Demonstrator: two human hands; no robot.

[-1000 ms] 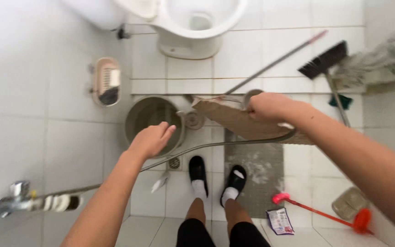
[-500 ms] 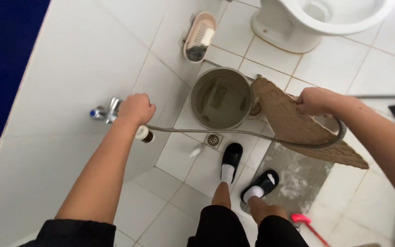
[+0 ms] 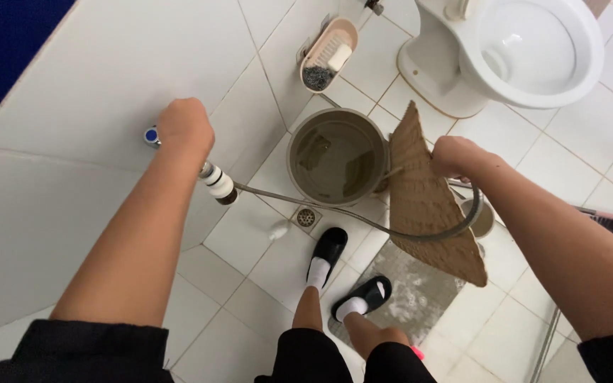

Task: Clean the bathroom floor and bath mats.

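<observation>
on the white tiled wall at the upper left of the head view, the left hand (image 3: 186, 126) is closed in a fist over a metal wall tap with a blue cap (image 3: 152, 135), covering most of it. from just below that fist a flexible grey metal hose (image 3: 363, 218) leaves a white and dark ringed coupling (image 3: 219, 184) and runs to the right, low across the floor, then loops up toward the right hand (image 3: 454, 156). its long axis lies left to right, spanning both hands, with the tap end at the left hand.

the right hand is closed around the top edge of a flat brown woven mat (image 3: 427, 202), which hangs tilted, its long axis running down and to the right; whether the hose end sits in the same grip i cannot tell. between the two hands, nearer the right, stands a round grey plastic bucket (image 3: 299, 174) with murky water, touching or just beside the mat's edge. a white toilet bowl (image 3: 533, 53) sits beyond, and a small round floor drain (image 3: 306, 217) lies just below the bucket.
</observation>
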